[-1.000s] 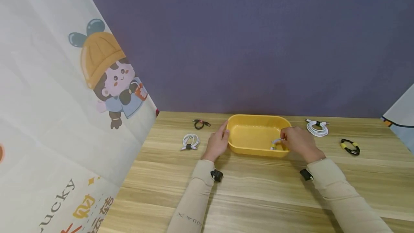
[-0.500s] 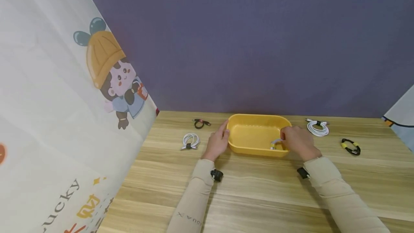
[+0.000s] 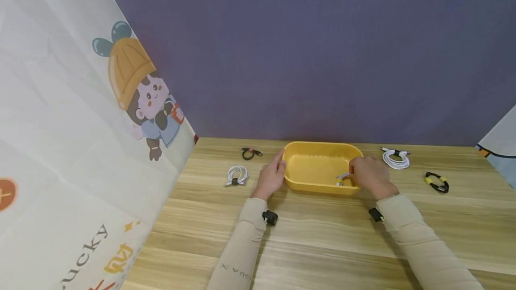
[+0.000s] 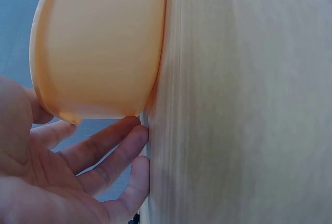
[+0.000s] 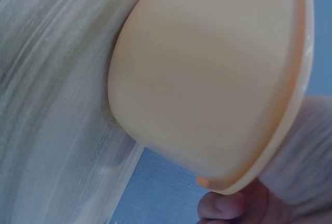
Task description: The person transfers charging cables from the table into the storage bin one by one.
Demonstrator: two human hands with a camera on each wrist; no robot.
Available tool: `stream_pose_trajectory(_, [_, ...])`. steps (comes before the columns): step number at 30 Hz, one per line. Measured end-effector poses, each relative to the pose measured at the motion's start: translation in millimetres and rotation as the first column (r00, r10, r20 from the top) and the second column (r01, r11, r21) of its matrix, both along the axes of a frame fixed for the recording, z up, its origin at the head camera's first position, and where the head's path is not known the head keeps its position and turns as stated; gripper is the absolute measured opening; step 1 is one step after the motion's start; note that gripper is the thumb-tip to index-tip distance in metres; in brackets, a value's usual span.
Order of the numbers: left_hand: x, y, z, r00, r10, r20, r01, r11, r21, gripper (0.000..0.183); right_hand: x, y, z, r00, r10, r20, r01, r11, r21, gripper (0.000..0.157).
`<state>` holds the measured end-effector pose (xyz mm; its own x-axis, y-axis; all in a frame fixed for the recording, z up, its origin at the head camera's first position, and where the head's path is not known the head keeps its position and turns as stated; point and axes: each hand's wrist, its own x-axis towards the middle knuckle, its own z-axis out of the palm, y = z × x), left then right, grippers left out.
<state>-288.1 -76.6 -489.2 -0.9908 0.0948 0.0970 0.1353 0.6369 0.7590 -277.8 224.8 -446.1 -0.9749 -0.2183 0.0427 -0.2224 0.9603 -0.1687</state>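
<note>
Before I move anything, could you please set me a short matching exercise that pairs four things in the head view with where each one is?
Column one:
1. right hand
2. yellow tray
3. black cable with yellow ties
4. left hand

Column two:
A. at the tray's left end
B. between the two hands
C. farther right than the right hand
D. at the tray's right end

Pairs: 1-D, 2-B, 3-C, 4-A

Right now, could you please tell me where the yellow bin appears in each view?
Head: the yellow bin sits right of centre, below mid-height.
Left wrist: upper left, running off the top edge.
Right wrist: large, around centre, running off the top edge.
Shared landmark: the wooden table, visible in all three.
</note>
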Motion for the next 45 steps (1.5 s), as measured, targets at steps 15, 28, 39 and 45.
stream_pose_trajectory(15, [-2.0, -1, -1.4, 1.0, 0.001, 0.004, -0.001, 1.0, -0.006, 0.049, 0.0, 0, -0.6, 1.0, 0.006, 0.005, -0.006, 1.0, 0.007, 0.019])
stream_pose_trajectory(28, [-2.1, 1, -3.0, 1.0, 0.007, 0.024, -0.007, 1.0, 0.001, 0.049, 3.0, 2, -6.6, 0.997, -0.03, -0.067, 0.026, 0.997, -0.069, 0.009])
stream_pose_trajectory(39, [-7.6, 8, 1.8, 0.999, 0.027, 0.022, -0.028, 0.999, 0.016, 0.049, -5.4, 13, -11.3, 0.983, -0.039, -0.182, 0.003, 0.982, -0.19, 0.004])
stream_pose_trajectory(45, [-11.3, 14, 3.6, 0.999, 0.046, 0.001, -0.046, 0.999, 0.014, 0.049, -12.0, 20, -15.7, 0.963, -0.041, -0.267, -0.033, 0.964, -0.265, 0.006])
